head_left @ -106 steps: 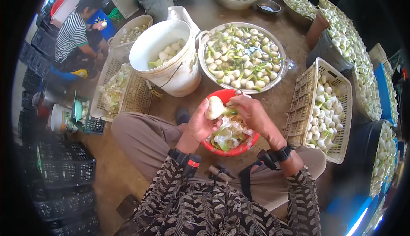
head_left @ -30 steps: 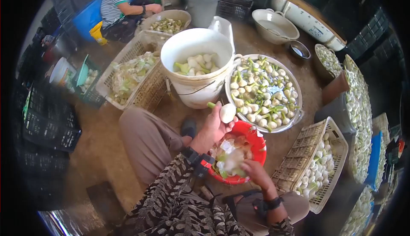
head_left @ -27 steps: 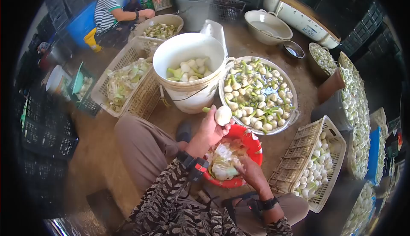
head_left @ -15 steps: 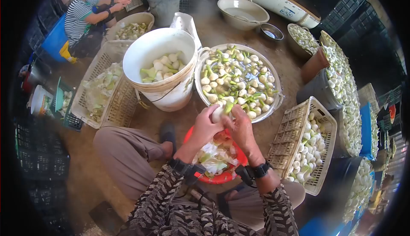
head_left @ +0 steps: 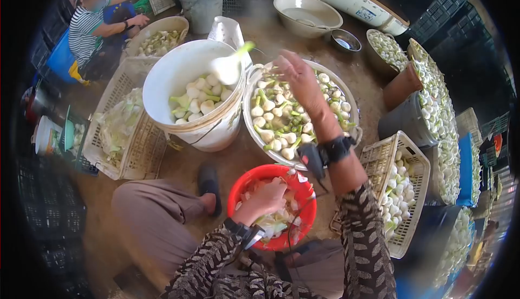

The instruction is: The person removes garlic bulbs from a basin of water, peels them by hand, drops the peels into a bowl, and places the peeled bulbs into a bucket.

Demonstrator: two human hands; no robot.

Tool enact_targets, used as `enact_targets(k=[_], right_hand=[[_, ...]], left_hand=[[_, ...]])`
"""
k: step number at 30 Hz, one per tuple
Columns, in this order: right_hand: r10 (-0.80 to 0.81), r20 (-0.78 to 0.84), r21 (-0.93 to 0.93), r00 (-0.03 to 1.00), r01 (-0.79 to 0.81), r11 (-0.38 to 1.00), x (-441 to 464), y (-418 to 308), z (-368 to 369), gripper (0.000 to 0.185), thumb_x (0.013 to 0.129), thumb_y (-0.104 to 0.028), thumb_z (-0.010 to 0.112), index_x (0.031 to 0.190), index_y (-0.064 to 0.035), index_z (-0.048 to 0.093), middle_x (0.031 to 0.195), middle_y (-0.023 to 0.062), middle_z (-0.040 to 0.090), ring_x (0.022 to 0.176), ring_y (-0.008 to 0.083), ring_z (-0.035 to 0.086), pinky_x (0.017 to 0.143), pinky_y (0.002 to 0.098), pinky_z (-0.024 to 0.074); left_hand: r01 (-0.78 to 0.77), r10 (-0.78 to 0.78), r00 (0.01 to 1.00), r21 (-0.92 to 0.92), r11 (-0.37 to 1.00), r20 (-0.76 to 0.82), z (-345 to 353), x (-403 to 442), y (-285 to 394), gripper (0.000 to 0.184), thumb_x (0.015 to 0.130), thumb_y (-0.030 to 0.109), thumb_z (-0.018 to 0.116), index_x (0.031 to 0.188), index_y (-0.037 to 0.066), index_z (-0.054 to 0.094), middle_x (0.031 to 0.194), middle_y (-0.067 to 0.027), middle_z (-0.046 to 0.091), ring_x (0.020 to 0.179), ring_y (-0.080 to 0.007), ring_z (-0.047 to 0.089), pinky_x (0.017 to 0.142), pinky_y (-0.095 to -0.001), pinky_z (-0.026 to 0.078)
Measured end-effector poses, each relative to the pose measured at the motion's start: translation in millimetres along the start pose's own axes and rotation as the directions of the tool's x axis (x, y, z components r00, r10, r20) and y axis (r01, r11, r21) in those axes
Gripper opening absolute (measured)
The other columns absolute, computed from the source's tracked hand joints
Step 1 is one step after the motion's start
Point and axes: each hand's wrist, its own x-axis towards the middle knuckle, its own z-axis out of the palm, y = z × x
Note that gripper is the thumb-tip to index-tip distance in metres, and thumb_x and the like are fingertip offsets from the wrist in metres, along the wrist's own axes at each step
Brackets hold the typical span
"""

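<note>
A garlic bulb with a green stem is in mid-air, blurred, over the right rim of the white bucket, which holds more bulbs. To its right, apart from it, my right hand is over the wide basin with its fingers stretched out and nothing in them. Bulbs with green stems float in water in that basin. My left hand is down in the red basin among peeled skins; its fingers are blurred, so I cannot tell what they hold.
At my right stands a tilted plastic crate of bulbs, with full tubs behind it. A crate of skins is on the left. Another person sits at the far left by a basin. A grey bucket stands at the back.
Both hands held a bulb together before; now they are apart. The bulb has left my right hand and flies leftward over the bucket. My left hand has dropped into the red basin.
</note>
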Motion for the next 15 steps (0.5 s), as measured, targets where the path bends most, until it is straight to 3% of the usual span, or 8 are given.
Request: enact_targets(k=[1,2,4,5,7,10,12,15], right_hand=[[-0.124,0.003,-0.267,0.992,0.12,0.956,11,32,-21,0.026,0.09,-0.02,0.05,0.101,0.0028,0.057,0.09,0.0184,0.062,0.081,0.0308,0.06,0.072,0.0368,0.047],[-0.026,0.013,-0.479,1.0,0.029,0.877,14,64,-41,0.024,0.088,-0.019,0.049,0.093,0.0023,0.059,0.088,0.0225,0.061,0.08,0.0382,0.057,0.073,0.0408,0.0457],[0.212,0.161,-0.734,0.964,-0.027,0.679,9,145,-67,0.026,0.084,-0.021,0.047,0.083,0.0001,0.062,0.078,0.0234,0.06,0.079,0.0399,0.057,0.072,0.0453,0.0449],[0.179,0.307,-0.864,0.935,0.195,0.464,-2,197,-71,0.021,0.085,-0.016,0.043,0.085,-0.0027,0.059,0.082,0.0187,0.062,0.076,0.0344,0.06,0.067,0.0427,0.0473],[0.362,0.094,-0.867,0.928,-0.103,0.488,-36,253,-58,0.024,0.08,-0.018,0.048,0.094,-0.0005,0.057,0.094,0.023,0.061,0.087,0.0408,0.058,0.076,0.0479,0.0459],[0.447,0.066,-0.882,0.892,-0.157,0.444,-50,274,-34,0.022,0.075,-0.018,0.055,0.085,0.0007,0.057,0.087,0.0235,0.062,0.082,0.0392,0.06,0.073,0.0474,0.0469],[0.465,0.104,-0.955,0.879,-0.042,0.293,-56,307,-33,0.018,0.074,-0.019,0.057,0.081,-0.0032,0.059,0.087,0.0197,0.064,0.078,0.0348,0.062,0.069,0.046,0.0484],[0.488,0.145,-0.938,0.861,-0.038,0.345,-55,323,-46,0.027,0.071,-0.023,0.061,0.09,-0.0029,0.061,0.09,0.0208,0.064,0.08,0.0348,0.063,0.071,0.0447,0.0489]], left_hand=[[0.129,-0.116,0.968,-0.043,0.991,0.221,-13,9,1,0.036,0.079,0.017,0.054,0.11,-0.003,0.051,0.086,-0.0247,0.061,0.082,-0.0405,0.059,0.076,-0.0467,0.046],[0.138,-0.125,0.968,-0.045,0.989,0.216,-18,13,2,0.036,0.079,0.017,0.054,0.11,-0.003,0.051,0.086,-0.0247,0.061,0.082,-0.0405,0.059,0.076,-0.0467,0.046],[0.247,-0.225,0.944,-0.064,0.967,0.24,-24,18,1,0.036,0.08,0.021,0.055,0.107,-0.003,0.053,0.087,-0.0244,0.061,0.084,-0.0382,0.06,0.075,-0.0469,0.046],[0.273,-0.252,0.941,-0.067,0.96,0.224,-26,19,2,0.037,0.081,0.024,0.055,0.106,-0.003,0.053,0.087,-0.0235,0.062,0.085,-0.0389,0.059,0.075,-0.0482,0.045],[0.265,-0.244,0.93,-0.039,0.964,0.276,-24,24,-5,0.031,0.08,0.022,0.054,0.097,-0.003,0.057,0.088,-0.0238,0.06,0.084,-0.0391,0.059,0.075,-0.0471,0.046],[0.201,-0.166,0.97,-0.203,0.958,0.177,-15,30,-31,0.028,0.077,0.022,0.055,0.089,-0.003,0.059,0.089,-0.024,0.058,0.088,-0.0385,0.057,0.078,-0.0463,0.045],[0.123,-0.102,0.99,-0.252,0.96,0.093,-26,39,-37,0.035,0.078,0.022,0.055,0.106,0.002,0.057,0.095,-0.0211,0.06,0.091,-0.0382,0.056,0.08,-0.0447,0.045],[0.206,-0.183,0.976,-0.218,0.954,0.12,-30,44,-46,0.034,0.082,0.021,0.053,0.112,0.005,0.056,0.096,-0.02,0.062,0.084,-0.0359,0.061,0.075,-0.0434,0.048]])
